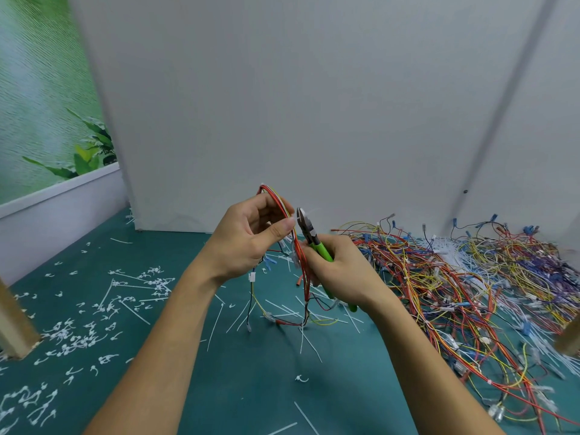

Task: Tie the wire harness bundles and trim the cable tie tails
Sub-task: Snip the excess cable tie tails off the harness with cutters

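My left hand (248, 240) grips a looped wire harness bundle (303, 277) of red, yellow and dark wires, held up above the green table. Thumb and fingers curl round the top of the loop. My right hand (337, 273) grips green-handled cutters (309, 232), jaws pointing up beside the bundle, close to a white cable tie (290, 219) on it. The harness's lower wires hang down and touch the table.
A large heap of coloured wire harnesses (470, 287) covers the table's right side. Cut tie tails (78, 337) litter the left. Loose white cable ties (282, 312) lie in the middle. A grey partition (314, 105) stands behind; wooden posts (12, 324) flank the table.
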